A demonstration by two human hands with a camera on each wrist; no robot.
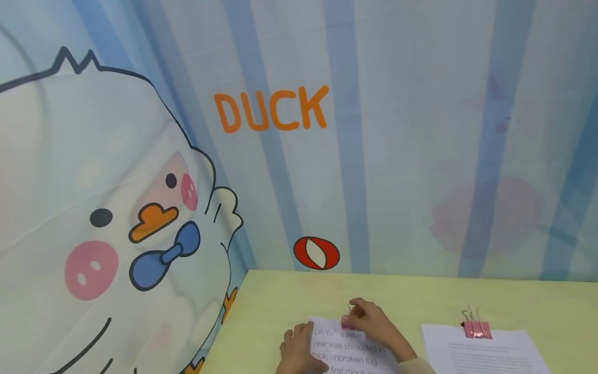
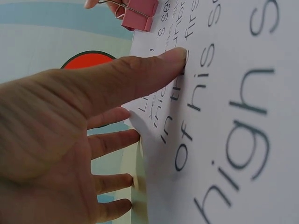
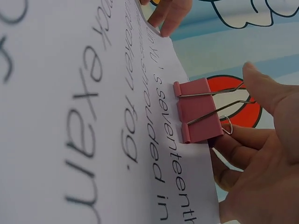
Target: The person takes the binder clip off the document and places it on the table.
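a printed sheet (image 1: 348,350) is pressed flat at the table's (image 1: 280,306) near edge by the left hand (image 1: 299,353), fingers straight. at its 12 o'clock edge a pink clip (image 3: 198,112) is pinched by the right hand (image 1: 374,322). at 3 o'clock a second stack (image 1: 486,353) is held by another clip (image 1: 476,327). a duck curtain (image 1: 140,208) is hung behind.

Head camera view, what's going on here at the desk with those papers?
A person is fitting a pink binder clip onto the top edge of a printed paper stack on the yellow-green desk. The right hand holds the clip by its wire handles, while the left hand presses its thumb on the stack near its corner. A second stack, already clipped in pink, lies on the desk to the right.
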